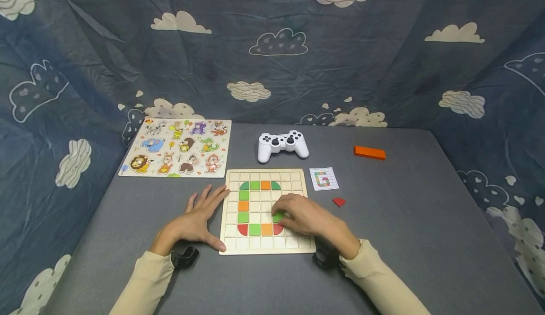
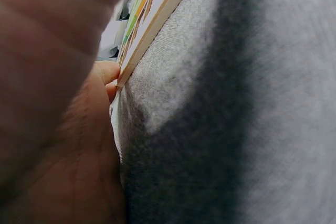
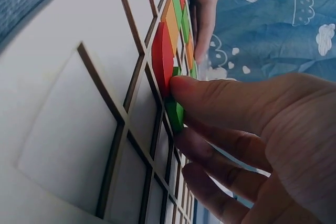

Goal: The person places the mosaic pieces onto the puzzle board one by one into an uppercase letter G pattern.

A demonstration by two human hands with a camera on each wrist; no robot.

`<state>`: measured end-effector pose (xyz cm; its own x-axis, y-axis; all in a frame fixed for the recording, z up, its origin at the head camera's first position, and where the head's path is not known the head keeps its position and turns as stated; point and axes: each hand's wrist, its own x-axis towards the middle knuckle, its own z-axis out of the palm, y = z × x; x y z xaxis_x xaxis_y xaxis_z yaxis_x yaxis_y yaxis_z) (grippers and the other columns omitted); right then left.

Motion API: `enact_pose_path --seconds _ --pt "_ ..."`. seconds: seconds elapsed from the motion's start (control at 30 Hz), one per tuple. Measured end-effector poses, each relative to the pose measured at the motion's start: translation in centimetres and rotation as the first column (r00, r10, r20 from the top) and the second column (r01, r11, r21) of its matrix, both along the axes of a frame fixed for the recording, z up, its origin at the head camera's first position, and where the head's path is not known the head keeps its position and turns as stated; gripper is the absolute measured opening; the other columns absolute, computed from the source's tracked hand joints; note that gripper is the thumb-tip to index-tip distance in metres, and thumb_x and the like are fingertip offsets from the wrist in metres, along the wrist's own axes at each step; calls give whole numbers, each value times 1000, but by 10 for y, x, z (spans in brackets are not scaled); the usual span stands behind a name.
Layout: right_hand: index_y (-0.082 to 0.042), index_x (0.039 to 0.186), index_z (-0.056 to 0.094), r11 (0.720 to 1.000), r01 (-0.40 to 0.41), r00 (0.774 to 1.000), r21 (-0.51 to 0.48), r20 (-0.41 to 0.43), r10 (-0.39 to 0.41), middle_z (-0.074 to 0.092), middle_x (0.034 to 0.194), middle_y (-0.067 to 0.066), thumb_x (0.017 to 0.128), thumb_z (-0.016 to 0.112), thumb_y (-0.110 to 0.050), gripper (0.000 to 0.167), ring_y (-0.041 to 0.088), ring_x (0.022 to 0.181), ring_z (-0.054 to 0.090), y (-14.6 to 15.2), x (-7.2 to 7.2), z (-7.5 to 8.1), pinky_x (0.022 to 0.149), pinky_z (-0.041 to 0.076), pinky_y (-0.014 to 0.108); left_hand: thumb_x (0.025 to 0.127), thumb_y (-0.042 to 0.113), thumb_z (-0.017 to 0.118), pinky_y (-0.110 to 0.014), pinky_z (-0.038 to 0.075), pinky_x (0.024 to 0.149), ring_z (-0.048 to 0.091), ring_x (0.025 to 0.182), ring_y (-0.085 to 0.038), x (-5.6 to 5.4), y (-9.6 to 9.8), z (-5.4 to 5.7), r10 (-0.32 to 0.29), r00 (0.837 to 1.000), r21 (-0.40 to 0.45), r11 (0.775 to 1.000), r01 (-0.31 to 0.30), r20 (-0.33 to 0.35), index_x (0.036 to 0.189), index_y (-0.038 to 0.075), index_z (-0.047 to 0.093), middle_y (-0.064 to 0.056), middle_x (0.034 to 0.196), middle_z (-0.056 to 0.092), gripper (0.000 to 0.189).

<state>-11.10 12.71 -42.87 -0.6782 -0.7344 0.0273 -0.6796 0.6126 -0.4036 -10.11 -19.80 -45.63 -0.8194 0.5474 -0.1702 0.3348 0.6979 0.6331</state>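
Note:
A wooden grid board [image 1: 291, 243] lies on the table with green, orange and red tiles in its cells, laid out like part of a letter. My right hand [image 1: 304, 214] is over its right half, thumb and fingertips pinching a green square tile [image 1: 277, 217] just above the red rounded tile [image 1: 278, 230]. The right wrist view shows the same green tile [image 3: 175, 115] between thumb and fingers, low at the grid; whether it is fully seated I cannot tell. With fingers spread, my left hand [image 1: 193, 220] touches the board's left edge at index finger and thumb.
Right of the board lie a small pattern card [image 1: 332, 173] and a loose red quarter-round tile [image 1: 338, 202]. A white game controller [image 1: 283, 146] sits behind it. An animal puzzle board [image 1: 176, 152] is at back left, an orange block [image 1: 369, 153] at back right.

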Motion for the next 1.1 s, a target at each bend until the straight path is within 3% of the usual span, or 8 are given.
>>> enact_pose_path --seconds 0.6,0.83,1.1 --pt "-12 109 73 999 8 1000 -34 24 -7 70 107 -2 89 73 -13 20 12 100 64 3 -2 -1 92 53 33 52 58 94 -70 -6 114 -5 153 -46 0 -1 0 1 1000 -3 1000 -1 0 162 13 15 -12 169 7 143" --pt "-10 108 73 997 42 998 -64 39 -39 71 106 -1 89 74 -13 20 13 98 64 19 -4 1 91 53 35 52 58 94 -70 -7 114 -5 153 -46 0 -2 0 0 1000 -8 1000 0 -1 162 13 14 -12 169 7 142" --pt "-10 108 73 992 108 994 -66 34 -106 70 99 -2 87 77 -13 22 14 86 61 47 -3 3 79 52 31 53 57 94 -70 -7 114 -6 153 -46 0 0 1 -2 1000 -6 1000 2 4 162 14 14 -11 169 7 141"
